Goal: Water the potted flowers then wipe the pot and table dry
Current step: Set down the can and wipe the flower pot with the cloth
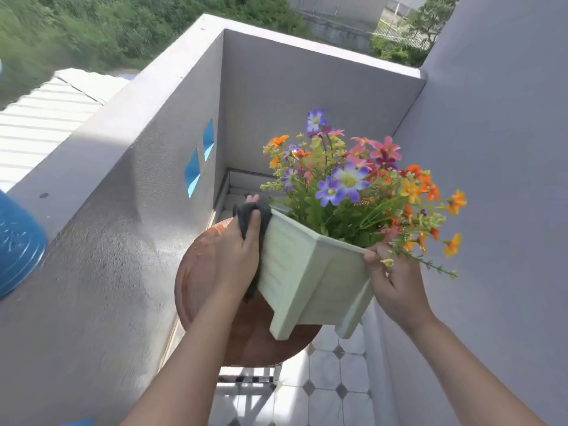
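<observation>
A pale green square pot [310,272] with short legs is tilted and lifted above a round brown table [196,272]. Colourful flowers [353,186] in orange, pink and purple fill it. My left hand [236,253] presses a dark grey cloth [250,216] against the pot's left side, near the rim. My right hand [396,281] grips the pot's right corner at the rim, under drooping orange blooms. Water drops glisten on the table's left part.
A grey balcony wall [123,210] runs along the left, its top ledge damp. A blue container [15,244] stands on that ledge at the far left. A grey wall [491,179] closes in on the right. White tiled floor [332,388] lies below.
</observation>
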Motion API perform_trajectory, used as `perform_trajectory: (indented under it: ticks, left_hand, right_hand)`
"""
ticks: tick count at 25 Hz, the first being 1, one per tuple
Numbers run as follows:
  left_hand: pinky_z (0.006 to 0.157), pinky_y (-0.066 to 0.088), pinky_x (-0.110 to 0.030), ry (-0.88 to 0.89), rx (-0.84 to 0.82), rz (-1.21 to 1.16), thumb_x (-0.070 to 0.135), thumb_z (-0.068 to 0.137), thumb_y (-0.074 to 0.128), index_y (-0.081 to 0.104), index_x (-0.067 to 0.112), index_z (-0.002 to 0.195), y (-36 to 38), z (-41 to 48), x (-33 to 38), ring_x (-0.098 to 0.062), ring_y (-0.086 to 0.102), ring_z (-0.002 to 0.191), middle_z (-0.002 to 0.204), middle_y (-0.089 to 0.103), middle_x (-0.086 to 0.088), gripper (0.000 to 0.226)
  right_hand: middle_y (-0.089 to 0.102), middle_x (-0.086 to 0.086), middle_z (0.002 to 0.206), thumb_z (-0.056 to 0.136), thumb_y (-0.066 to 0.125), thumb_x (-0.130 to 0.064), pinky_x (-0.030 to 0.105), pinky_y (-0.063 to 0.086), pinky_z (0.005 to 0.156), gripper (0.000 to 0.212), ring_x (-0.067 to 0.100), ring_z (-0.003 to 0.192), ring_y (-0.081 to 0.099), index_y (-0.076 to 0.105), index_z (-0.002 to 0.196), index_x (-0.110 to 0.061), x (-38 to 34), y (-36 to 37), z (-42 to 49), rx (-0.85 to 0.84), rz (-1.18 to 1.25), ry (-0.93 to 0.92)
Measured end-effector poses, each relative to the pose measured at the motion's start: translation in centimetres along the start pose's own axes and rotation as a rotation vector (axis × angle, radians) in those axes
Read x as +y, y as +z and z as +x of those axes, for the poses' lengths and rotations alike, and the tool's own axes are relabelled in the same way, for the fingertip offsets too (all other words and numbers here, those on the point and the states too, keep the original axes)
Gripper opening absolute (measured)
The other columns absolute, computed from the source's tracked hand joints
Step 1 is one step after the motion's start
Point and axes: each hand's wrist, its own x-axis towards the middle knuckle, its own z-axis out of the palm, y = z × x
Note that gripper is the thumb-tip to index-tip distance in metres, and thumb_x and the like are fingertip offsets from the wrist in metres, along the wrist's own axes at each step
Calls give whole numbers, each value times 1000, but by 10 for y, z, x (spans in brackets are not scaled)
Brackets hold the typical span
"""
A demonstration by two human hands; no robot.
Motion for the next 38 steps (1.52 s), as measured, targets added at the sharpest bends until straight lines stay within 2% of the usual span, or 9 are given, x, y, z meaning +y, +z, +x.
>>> perform_trajectory:
  ticks: [3,8,14,17,20,23,28,34,38]
  left_hand:
    - [53,32,-23,-63,64,87,49,94,40,59,19,72,0,-14,-9,-33,60,74,58,57,3,43]
    - [75,34,6,481,-5,-69,46,93,43,71,2,98,-6,-51,18,-12,62,88,92,75,-9,52]
    - [55,30,-21,1,98,6,50,89,48,68,7,91,1,-27,-14,-21,59,71,64,63,-3,47]
    - [61,37,-5,192,42,-190,63,86,46,68,6,94,-11,-47,12,9,64,80,102,61,23,62]
    - [99,38,-12,503,-152,-191,46,92,49,59,19,122,-16,-61,22,-4,49,125,128,50,34,42]
    - [111,32,-27,763,-196,8,14,85,65,51,15,128,-17,-72,0,-17,40,135,145,37,27,45]
    - [106,36,-18,588,-137,-90,38,95,49,50,35,132,-18,-92,-16,-9,46,129,141,38,33,37]
    - [101,26,-2,421,29,-46,31,95,47,53,11,129,-4,-27,9,17,35,125,132,48,9,40]
    - [69,33,-16,137,154,106,25,97,48,65,1,112,4,-10,2,-29,59,102,110,69,-18,34]
  right_hand:
    - [37,-15,47,91,32,-50,7,29,51,23,-5,56,46,36,69,-42,-1,3,5,23,-56,-27]
    - [26,-10,45,91,26,-58,11,25,45,43,11,48,37,34,60,-29,-3,-1,14,22,-60,5]
    - [31,-9,47,89,33,-39,24,23,47,35,10,53,40,45,62,-19,-11,-1,18,9,-97,11]
    - [30,-12,47,89,33,-39,25,23,48,36,14,57,37,45,64,-15,-14,0,21,10,-101,8]
    - [29,-12,46,90,33,-43,25,21,47,43,13,57,37,47,64,-12,-14,-2,24,-16,-120,-23]
    - [30,-8,48,90,28,-56,22,24,48,56,18,49,34,41,60,-10,-9,-3,28,-45,-118,5]
    - [31,-9,48,89,29,-46,23,24,49,36,10,52,40,39,60,-27,-5,-7,27,-60,-94,22]
    - [28,-10,46,89,32,-42,15,25,48,31,2,51,41,35,60,-32,-9,-6,27,-65,-51,-11]
    - [29,-10,46,89,31,-44,14,26,48,31,2,51,42,34,60,-33,-9,-6,27,-67,-62,-32]
